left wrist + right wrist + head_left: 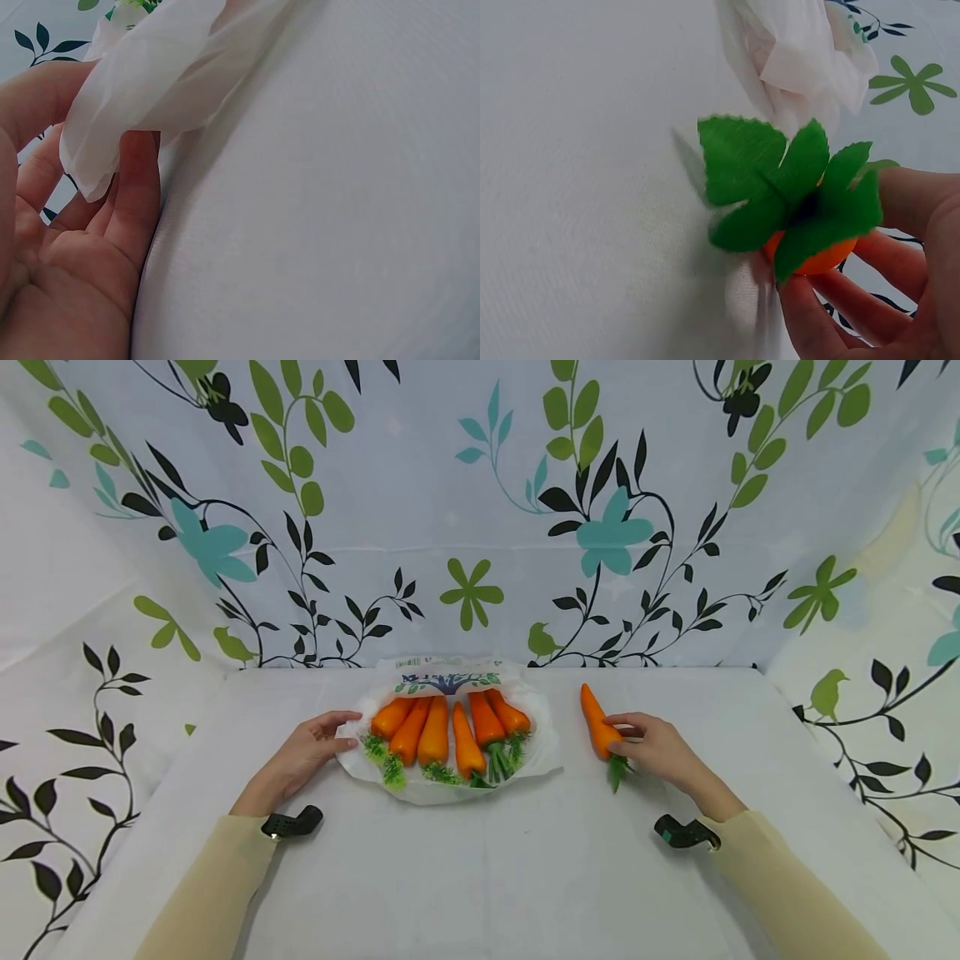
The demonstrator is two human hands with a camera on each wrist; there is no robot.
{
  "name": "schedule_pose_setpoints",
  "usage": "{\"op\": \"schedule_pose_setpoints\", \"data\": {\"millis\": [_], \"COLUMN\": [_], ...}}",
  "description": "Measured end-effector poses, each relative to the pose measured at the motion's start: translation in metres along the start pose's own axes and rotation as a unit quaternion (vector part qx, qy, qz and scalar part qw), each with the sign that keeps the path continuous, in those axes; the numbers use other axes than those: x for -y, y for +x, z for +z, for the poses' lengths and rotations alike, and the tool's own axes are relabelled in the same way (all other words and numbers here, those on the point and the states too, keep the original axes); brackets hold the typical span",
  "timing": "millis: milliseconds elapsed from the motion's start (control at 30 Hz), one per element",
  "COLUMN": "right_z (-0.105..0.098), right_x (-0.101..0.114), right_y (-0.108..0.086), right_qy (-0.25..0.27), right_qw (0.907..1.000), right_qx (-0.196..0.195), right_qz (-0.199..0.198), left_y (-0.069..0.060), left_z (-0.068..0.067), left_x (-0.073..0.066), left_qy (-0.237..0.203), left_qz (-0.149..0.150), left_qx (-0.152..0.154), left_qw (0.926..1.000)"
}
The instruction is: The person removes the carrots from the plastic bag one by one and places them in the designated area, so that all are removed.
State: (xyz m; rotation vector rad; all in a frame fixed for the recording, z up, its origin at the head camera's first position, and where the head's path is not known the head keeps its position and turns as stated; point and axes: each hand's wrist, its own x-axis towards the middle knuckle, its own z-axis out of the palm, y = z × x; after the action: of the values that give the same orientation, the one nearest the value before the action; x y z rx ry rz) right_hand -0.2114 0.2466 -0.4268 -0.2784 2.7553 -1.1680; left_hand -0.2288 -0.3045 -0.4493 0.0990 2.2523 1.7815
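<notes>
A white plastic bag point(450, 789) lies on the table with several orange carrots point(433, 735) with green tops in its opening. My left hand point(303, 756) pinches the bag's left edge; in the left wrist view the thin plastic point(142, 90) passes between thumb and fingers of the hand point(75, 247). To the right of the bag, apart from it, one carrot point(600, 727) points away from me, and my right hand point(660, 752) grips its leafy end. The right wrist view shows the green leaves point(795, 195) close up, with the hand point(885, 277) around the orange body point(825, 257).
The table point(487, 877) has a white cover. Behind it hangs a cloth point(405, 527) printed with leaves and flowers, with similar cloth on both sides. Dark wrist cameras sit on the left wrist point(292, 822) and right wrist point(686, 832).
</notes>
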Motion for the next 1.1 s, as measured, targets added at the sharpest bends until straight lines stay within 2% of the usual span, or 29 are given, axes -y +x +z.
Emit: {"op": "schedule_pose_setpoints", "data": {"millis": [167,467,900,1100], "right_z": [0.0013,0.0039,-0.0001,-0.0037], "right_x": [-0.0024,-0.0090,-0.0061,-0.0004], "right_y": [0.0027,0.0016,0.0012,0.0000], "right_qy": [0.013,0.014,0.000,0.004], "right_qw": [0.9999,0.9998,0.9989,0.9986], "right_qx": [-0.002,-0.010,-0.020,-0.030], "right_qz": [0.000,-0.009,-0.042,-0.042], "left_y": [0.0010,0.0005,-0.0003,0.0002], "left_z": [0.0002,0.0022,-0.0004,-0.0020], "left_x": [0.0008,0.0007,0.0006,0.0024], "left_qy": [0.002,0.004,0.013,0.011], "left_qz": [-0.002,0.006,0.004,0.006], "left_qx": [-0.004,0.008,0.004,0.006], "left_qw": [1.0000,0.9999,0.9999,0.9999]}}
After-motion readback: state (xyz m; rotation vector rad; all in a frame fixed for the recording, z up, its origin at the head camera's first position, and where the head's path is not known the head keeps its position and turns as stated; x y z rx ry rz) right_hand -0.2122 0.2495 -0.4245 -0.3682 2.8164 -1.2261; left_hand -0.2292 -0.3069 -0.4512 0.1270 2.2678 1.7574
